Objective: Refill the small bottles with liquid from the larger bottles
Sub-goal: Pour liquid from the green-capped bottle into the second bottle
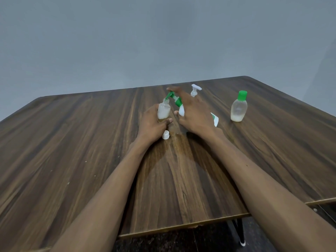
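The left hand [154, 122] is wrapped around a small see-through plastic bottle [163, 110] with no cap on it. The hand keeps the small bottle standing up on the brown wooden table [81, 142], so it does not tip while it gets filled. A little yellowish liquid sits at its bottom.

The right hand [192, 110] is closed over a bigger white bottle with a green pump top [179, 104]. This pump bottle leans over to the left, so that its green spout [169, 95] points down at the open mouth of the small bottle. One finger seems to lie on top of the pump, most likely to press it and squirt liquid out. I think the filling has only just started, because the small bottle looks mostly empty.

A small white cap [165, 134] lies on the table just under the left hand. It is probably the small bottle's own cap, kept close so it can go back on.

The two hands are near each other but not touching. The small bottle is between them, right beside the pump bottle.

Behind the right hand stands another pump bottle with a white pump [195, 90]. Far off to the right stands a second small clear bottle with a green cap [239, 107], shut, with some pale liquid at its bottom.
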